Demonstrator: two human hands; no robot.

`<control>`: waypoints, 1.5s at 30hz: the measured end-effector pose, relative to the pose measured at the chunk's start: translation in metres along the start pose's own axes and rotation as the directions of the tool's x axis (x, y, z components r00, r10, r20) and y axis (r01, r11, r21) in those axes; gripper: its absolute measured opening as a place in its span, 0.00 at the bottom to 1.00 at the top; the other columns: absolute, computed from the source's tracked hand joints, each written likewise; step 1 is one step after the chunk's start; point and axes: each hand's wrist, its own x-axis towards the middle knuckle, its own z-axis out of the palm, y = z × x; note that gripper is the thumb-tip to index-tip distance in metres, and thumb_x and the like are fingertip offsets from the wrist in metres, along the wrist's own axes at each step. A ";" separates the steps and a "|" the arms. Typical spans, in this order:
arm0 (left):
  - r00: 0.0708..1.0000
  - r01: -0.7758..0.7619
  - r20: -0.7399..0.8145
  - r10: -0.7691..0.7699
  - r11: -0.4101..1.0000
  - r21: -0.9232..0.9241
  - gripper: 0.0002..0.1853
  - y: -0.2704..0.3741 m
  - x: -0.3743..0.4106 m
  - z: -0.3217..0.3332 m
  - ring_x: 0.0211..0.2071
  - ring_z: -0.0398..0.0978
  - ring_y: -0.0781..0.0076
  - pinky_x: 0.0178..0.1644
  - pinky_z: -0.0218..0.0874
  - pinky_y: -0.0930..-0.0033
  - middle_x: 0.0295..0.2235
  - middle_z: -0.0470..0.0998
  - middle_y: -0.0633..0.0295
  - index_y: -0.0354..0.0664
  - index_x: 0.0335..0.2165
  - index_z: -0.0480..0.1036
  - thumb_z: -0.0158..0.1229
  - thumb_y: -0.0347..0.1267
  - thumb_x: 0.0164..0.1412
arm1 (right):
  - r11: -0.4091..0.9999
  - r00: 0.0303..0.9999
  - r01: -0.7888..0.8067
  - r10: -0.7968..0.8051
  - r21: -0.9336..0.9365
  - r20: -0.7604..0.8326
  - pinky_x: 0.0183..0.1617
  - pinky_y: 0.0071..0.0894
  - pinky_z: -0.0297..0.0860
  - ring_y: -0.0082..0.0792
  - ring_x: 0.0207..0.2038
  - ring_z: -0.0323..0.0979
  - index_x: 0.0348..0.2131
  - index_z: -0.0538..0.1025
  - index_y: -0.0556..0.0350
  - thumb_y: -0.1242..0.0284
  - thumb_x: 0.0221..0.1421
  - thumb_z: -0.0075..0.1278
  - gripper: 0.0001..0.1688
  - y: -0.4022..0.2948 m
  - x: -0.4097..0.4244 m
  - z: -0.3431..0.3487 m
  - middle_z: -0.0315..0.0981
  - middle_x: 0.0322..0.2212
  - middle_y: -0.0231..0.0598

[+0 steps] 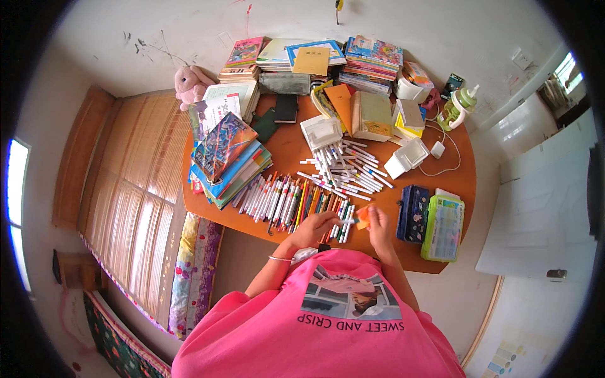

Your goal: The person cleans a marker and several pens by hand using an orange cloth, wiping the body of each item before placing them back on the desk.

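Note:
My left hand [315,227] grips a white marker pen [348,221] near the table's front edge. Pinched in the fingers of my right hand [380,227] is a small orange piece [363,216], perhaps cloth or paper, held against the marker's right end. Below and left of my hands runs a row of white markers [276,201] and coloured pencils [300,208], laid side by side. A loose heap of white markers [354,170] lies farther back, beneath the mouth of a tipped white plastic container [322,132].
Stacked books [231,158] occupy the left side; more books [371,66] line the wall. At right are a white box [406,157], a dark blue pencil case [413,212], a green-edged plastic case [444,229], a charger cable [459,158] and a green bottle [454,111].

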 end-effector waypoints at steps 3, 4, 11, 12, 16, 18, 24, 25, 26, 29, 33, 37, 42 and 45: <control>0.899 0.280 -0.316 -0.304 0.952 -0.121 0.12 -0.030 -0.004 -0.031 0.23 0.72 0.73 0.29 0.63 0.71 0.23 0.76 0.60 0.36 0.38 0.72 0.48 0.33 0.63 | 0.995 0.967 0.100 -0.095 0.007 -0.235 0.20 0.14 0.54 0.13 0.18 0.59 0.33 0.74 0.58 0.60 0.66 0.35 0.22 0.001 0.007 -0.013 0.69 0.22 0.29; 0.803 0.409 -0.526 -0.279 0.901 0.145 0.11 -0.042 -0.007 -0.045 0.25 0.76 0.64 0.30 0.64 0.66 0.25 0.78 0.55 0.39 0.35 0.73 0.51 0.35 0.61 | 0.995 0.964 0.091 -0.100 -0.049 -0.247 0.26 0.15 0.61 0.15 0.22 0.63 0.34 0.73 0.59 0.62 0.65 0.38 0.19 0.001 0.007 -0.019 0.71 0.25 0.31; 0.569 0.589 -0.822 0.015 0.691 0.419 0.10 -0.111 -0.031 -0.085 0.35 0.72 0.50 0.39 0.63 0.55 0.32 0.75 0.52 0.39 0.30 0.72 0.60 0.33 0.51 | 0.985 0.996 0.084 -0.082 0.153 -0.021 0.41 0.17 0.65 0.21 0.38 0.71 0.40 0.75 0.63 0.73 0.56 0.52 0.13 0.021 0.012 -0.006 0.74 0.37 0.33; 0.591 0.598 -0.806 0.013 0.664 0.449 0.10 -0.113 -0.029 -0.084 0.36 0.71 0.50 0.40 0.62 0.55 0.33 0.74 0.51 0.39 0.30 0.72 0.60 0.32 0.50 | 0.975 0.975 0.210 -0.214 -0.069 -0.055 0.41 0.17 0.65 0.22 0.38 0.71 0.39 0.76 0.63 0.74 0.55 0.53 0.12 0.018 0.012 -0.006 0.74 0.36 0.33; 0.651 0.350 -0.670 0.356 0.643 0.681 0.12 -0.106 0.003 -0.060 0.37 0.70 0.48 0.41 0.62 0.55 0.35 0.71 0.50 0.39 0.32 0.71 0.62 0.30 0.47 | 0.765 0.906 0.357 -0.424 -0.536 -0.002 0.39 0.20 0.66 0.26 0.35 0.72 0.35 0.79 0.62 0.77 0.52 0.54 0.09 -0.006 0.011 -0.010 0.76 0.32 0.36; 0.779 0.169 -0.573 0.256 0.794 0.584 0.10 -0.099 0.032 -0.046 0.34 0.72 0.50 0.39 0.63 0.55 0.31 0.74 0.51 0.37 0.31 0.73 0.61 0.30 0.49 | 0.811 0.947 0.259 -0.320 -0.525 -0.027 0.37 0.24 0.66 0.30 0.33 0.72 0.33 0.79 0.62 0.78 0.51 0.54 0.08 -0.017 0.008 -0.008 0.75 0.31 0.39; 0.818 0.347 -0.483 -0.313 0.938 -0.021 0.17 -0.103 0.121 -0.016 0.23 0.79 0.72 0.30 0.68 0.71 0.22 0.79 0.59 0.34 0.29 0.76 0.58 0.41 0.56 | 0.738 0.910 0.301 -0.412 -0.604 -0.050 0.30 0.31 0.66 0.33 0.27 0.72 0.37 0.74 0.64 0.74 0.54 0.51 0.11 -0.005 0.009 -0.007 0.73 0.28 0.43; 0.815 0.369 -0.450 -0.366 0.926 -0.085 0.17 -0.106 0.129 -0.015 0.23 0.79 0.75 0.29 0.69 0.73 0.21 0.79 0.61 0.34 0.29 0.77 0.58 0.41 0.56 | 0.838 0.958 0.197 -0.275 -0.508 -0.082 0.30 0.31 0.66 0.33 0.27 0.72 0.37 0.74 0.64 0.73 0.54 0.50 0.12 0.002 0.011 -0.010 0.73 0.28 0.42; 0.824 0.382 -0.374 -0.426 0.905 -0.188 0.15 -0.109 0.135 -0.015 0.24 0.76 0.75 0.27 0.68 0.75 0.25 0.78 0.61 0.32 0.34 0.75 0.56 0.37 0.59 | 0.913 0.987 0.081 -0.131 -0.401 -0.097 0.30 0.31 0.66 0.33 0.27 0.72 0.37 0.74 0.64 0.73 0.54 0.50 0.12 0.008 0.012 -0.013 0.73 0.28 0.42; 0.806 0.365 -0.281 -0.521 0.811 -0.457 0.13 -0.111 0.127 -0.017 0.23 0.76 0.75 0.26 0.68 0.74 0.24 0.77 0.60 0.32 0.29 0.75 0.56 0.34 0.59 | 0.960 0.994 -0.084 0.099 -0.267 0.045 0.31 0.32 0.66 0.34 0.28 0.72 0.38 0.74 0.65 0.73 0.54 0.49 0.14 0.021 0.010 -0.021 0.74 0.28 0.44; 0.906 0.400 -0.240 -0.349 0.890 0.217 0.16 -0.087 0.076 -0.016 0.17 0.72 0.64 0.23 0.63 0.63 0.17 0.75 0.56 0.37 0.22 0.75 0.52 0.37 0.58 | 0.681 0.990 0.142 -0.102 -0.718 0.099 0.32 0.37 0.68 0.38 0.30 0.74 0.42 0.74 0.58 0.73 0.52 0.51 0.16 0.012 0.002 -0.021 0.75 0.30 0.44; 0.977 0.148 -0.211 -0.043 0.846 0.512 0.17 -0.039 0.022 0.003 0.23 0.71 0.45 0.28 0.62 0.53 0.21 0.73 0.46 0.36 0.25 0.73 0.51 0.39 0.59 | 0.522 0.969 0.208 -0.227 -0.827 0.101 0.39 0.41 0.68 0.48 0.35 0.72 0.43 0.74 0.54 0.78 0.50 0.49 0.17 -0.014 0.000 0.001 0.74 0.34 0.45; 0.967 -0.033 -0.206 0.152 0.872 0.488 0.10 0.005 0.011 0.019 0.30 0.72 0.46 0.33 0.63 0.54 0.27 0.74 0.47 0.34 0.29 0.70 0.51 0.33 0.58 | 0.579 0.856 0.515 -0.318 -0.632 0.407 0.42 0.41 0.68 0.49 0.41 0.69 0.46 0.70 0.60 0.80 0.53 0.43 0.19 -0.021 -0.002 0.037 0.72 0.38 0.46; 0.967 -0.029 -0.199 0.160 0.844 0.535 0.10 0.015 0.007 0.018 0.29 0.72 0.47 0.33 0.64 0.56 0.27 0.74 0.48 0.35 0.29 0.71 0.50 0.32 0.59 | 0.527 0.875 0.476 -0.208 -0.704 0.437 0.41 0.41 0.67 0.48 0.39 0.69 0.39 0.72 0.60 0.77 0.53 0.45 0.12 -0.016 -0.002 0.035 0.72 0.34 0.45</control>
